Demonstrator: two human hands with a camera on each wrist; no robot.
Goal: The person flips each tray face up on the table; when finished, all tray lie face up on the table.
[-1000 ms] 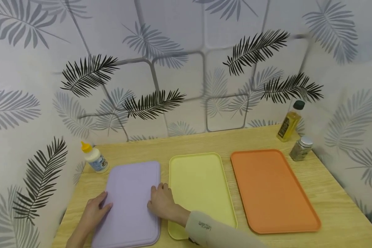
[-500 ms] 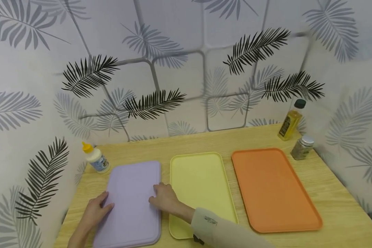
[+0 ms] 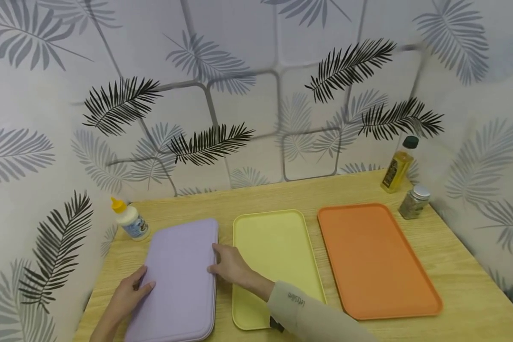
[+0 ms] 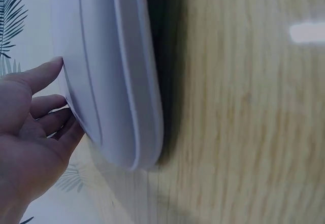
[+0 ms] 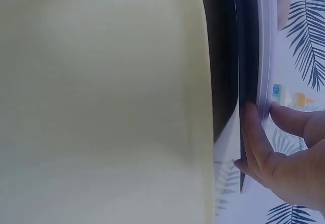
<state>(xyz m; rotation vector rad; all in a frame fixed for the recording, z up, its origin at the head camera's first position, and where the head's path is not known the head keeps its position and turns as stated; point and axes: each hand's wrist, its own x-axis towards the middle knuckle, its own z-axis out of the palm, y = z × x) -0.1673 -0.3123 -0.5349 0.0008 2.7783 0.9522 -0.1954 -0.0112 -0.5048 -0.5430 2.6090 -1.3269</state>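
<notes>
A purple tray lies at the left of the table, its right side raised a little. Its rim looks layered; whether it is more than one tray I cannot tell. My right hand pinches the raised right edge. In the right wrist view its thumb is on top, with the fingers underneath. At the opposite edge, my left hand holds the tray between thumb and curled fingers, as the left wrist view shows. A yellow tray lies flat beneath my right forearm.
An orange tray lies on the wooden table at the right. Behind it stand an oil bottle and a small jar with a silver lid. A white bottle with a yellow nozzle stands at the back left, near the patterned wall.
The purple tray's right side has come up slightly and shifted a bit left. My right hand has changed from resting at its edge to pinching it. The left hand stays at the left edge.
</notes>
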